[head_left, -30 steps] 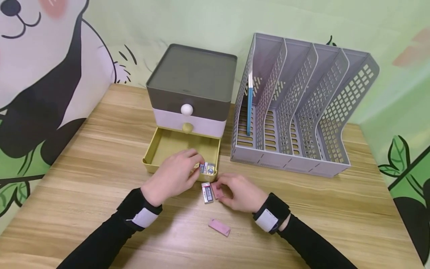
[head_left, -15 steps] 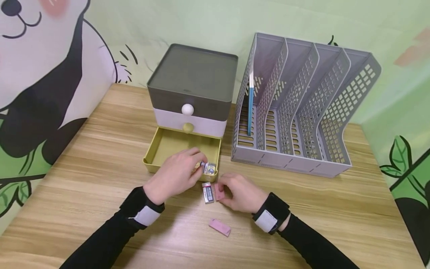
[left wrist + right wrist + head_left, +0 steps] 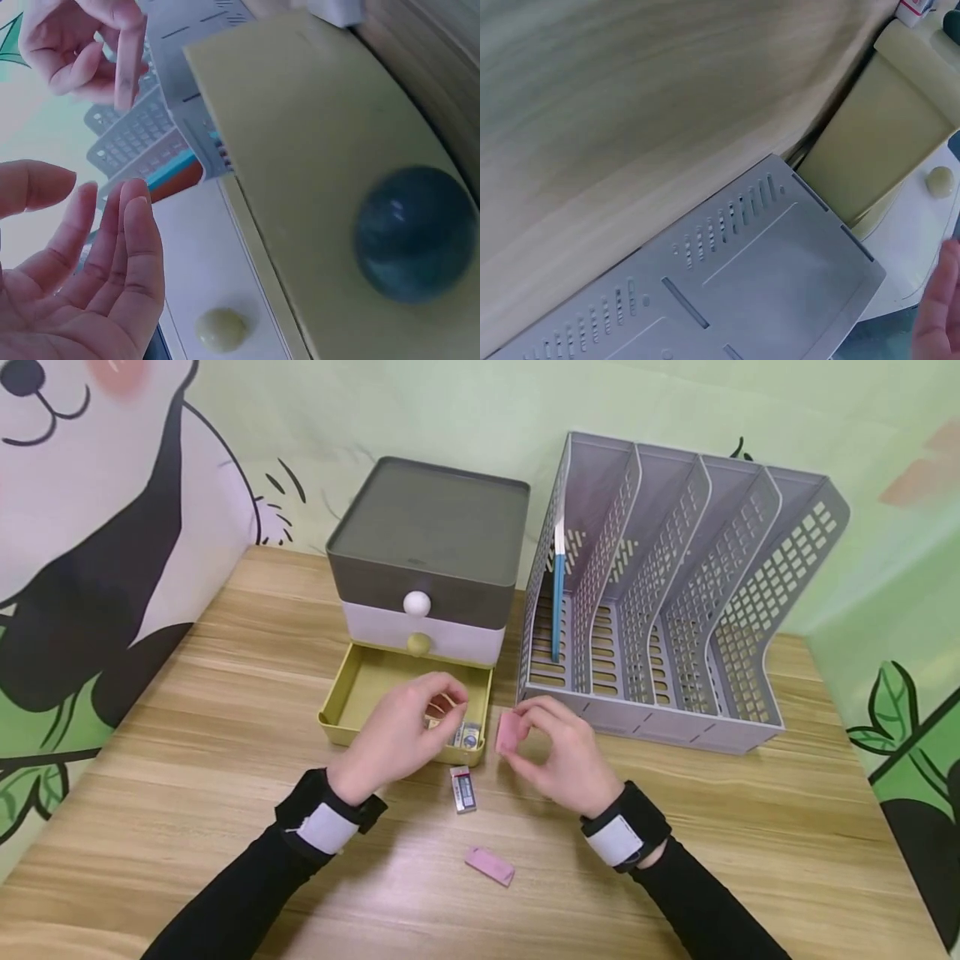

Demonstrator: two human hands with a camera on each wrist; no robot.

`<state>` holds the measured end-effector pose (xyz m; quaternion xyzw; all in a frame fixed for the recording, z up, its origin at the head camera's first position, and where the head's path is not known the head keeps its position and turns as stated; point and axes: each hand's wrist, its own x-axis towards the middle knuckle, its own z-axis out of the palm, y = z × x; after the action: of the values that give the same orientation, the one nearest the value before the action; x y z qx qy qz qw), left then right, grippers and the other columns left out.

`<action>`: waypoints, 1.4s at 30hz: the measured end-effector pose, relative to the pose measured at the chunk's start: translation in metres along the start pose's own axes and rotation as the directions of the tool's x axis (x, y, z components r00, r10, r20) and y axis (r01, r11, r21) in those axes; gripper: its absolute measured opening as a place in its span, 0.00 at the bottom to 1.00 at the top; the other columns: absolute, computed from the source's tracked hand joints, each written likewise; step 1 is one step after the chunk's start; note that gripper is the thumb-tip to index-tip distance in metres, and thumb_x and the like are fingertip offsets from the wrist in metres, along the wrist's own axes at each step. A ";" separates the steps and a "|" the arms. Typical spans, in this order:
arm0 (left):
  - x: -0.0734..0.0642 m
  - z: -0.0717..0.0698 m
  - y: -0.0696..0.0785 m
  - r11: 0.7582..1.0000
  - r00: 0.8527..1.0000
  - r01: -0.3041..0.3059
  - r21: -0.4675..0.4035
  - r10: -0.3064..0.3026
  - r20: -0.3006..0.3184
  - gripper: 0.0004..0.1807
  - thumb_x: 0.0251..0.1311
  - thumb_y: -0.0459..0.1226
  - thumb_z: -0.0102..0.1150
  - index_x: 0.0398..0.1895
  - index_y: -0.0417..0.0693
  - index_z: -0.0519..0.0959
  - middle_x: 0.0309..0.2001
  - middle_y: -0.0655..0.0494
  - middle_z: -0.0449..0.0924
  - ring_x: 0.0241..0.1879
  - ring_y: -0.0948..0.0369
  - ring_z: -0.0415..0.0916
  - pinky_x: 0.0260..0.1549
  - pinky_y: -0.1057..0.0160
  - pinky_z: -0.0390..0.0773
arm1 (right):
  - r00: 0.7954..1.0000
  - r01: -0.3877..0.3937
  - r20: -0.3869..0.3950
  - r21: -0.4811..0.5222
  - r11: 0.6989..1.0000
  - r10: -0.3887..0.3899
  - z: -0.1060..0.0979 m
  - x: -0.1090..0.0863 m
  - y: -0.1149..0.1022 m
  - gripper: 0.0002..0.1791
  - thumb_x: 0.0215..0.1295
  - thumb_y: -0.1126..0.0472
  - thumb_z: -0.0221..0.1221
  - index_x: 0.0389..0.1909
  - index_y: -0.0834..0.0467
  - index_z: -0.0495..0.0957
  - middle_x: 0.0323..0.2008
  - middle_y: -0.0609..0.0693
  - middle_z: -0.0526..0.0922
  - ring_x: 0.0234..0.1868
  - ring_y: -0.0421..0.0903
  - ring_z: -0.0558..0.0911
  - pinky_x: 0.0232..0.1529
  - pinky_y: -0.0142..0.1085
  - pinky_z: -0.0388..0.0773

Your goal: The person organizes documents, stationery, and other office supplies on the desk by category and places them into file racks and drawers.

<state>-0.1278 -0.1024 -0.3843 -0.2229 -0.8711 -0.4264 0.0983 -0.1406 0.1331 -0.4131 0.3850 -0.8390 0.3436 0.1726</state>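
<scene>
My right hand (image 3: 558, 747) pinches a pink eraser (image 3: 507, 732) between thumb and fingers, raised beside the right wall of the pulled-out yellow drawer (image 3: 375, 681). The left wrist view also shows this pink eraser (image 3: 129, 64), held on edge. Over the drawer hovers my left hand (image 3: 401, 727), its fingers loosely bent and a gap between thumb and fingertips, holding nothing. Several erasers in printed sleeves (image 3: 470, 737) lie in the drawer's front right corner, partly hidden by that hand. On the table are a sleeved eraser (image 3: 463, 789) and, nearer, another pink eraser (image 3: 490, 866).
Above the yellow drawer sit a white drawer (image 3: 375, 625) and a dark grey one (image 3: 367, 578) with a flat top. A grey file rack (image 3: 645, 718) stands at the right, with a thin blue item (image 3: 558, 606) upright in its leftmost slot. A panda-print backdrop lies behind.
My right hand has picked the pink eraser up off the table beside the sleeved eraser and moved it up and slightly right. My left hand has risen from the erasers in the drawer.
</scene>
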 end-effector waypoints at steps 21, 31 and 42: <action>0.010 0.013 0.014 0.965 0.997 0.077 -0.251 -0.072 0.031 0.12 0.61 0.34 0.62 0.44 0.36 0.76 0.42 0.45 0.82 0.38 0.59 0.82 0.38 0.67 0.80 | 0.969 0.059 -0.245 0.063 0.996 -0.042 0.008 0.015 -0.008 0.16 0.45 0.70 0.72 0.27 0.58 0.73 0.47 0.56 0.83 0.50 0.50 0.82 0.54 0.37 0.76; 0.012 0.015 0.013 0.964 0.999 0.054 -0.260 -0.054 0.009 0.11 0.59 0.32 0.63 0.44 0.39 0.76 0.39 0.49 0.83 0.36 0.61 0.82 0.36 0.66 0.80 | 0.961 0.078 -0.271 0.079 0.994 -0.054 0.011 0.018 -0.008 0.17 0.43 0.71 0.73 0.27 0.57 0.72 0.47 0.56 0.83 0.49 0.52 0.82 0.52 0.39 0.77; 0.019 0.013 0.011 0.961 0.999 0.040 -0.274 -0.040 0.003 0.17 0.60 0.35 0.64 0.48 0.37 0.73 0.37 0.50 0.85 0.35 0.61 0.82 0.37 0.66 0.80 | 0.962 0.088 -0.267 0.093 0.992 -0.060 0.012 0.025 -0.007 0.16 0.44 0.71 0.72 0.27 0.58 0.72 0.47 0.56 0.83 0.49 0.51 0.82 0.53 0.38 0.77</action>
<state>-0.1392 -0.0805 -0.3778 -0.2163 -0.8081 -0.5448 0.0589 -0.1519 0.1081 -0.4048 0.3753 -0.7746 0.4282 0.2754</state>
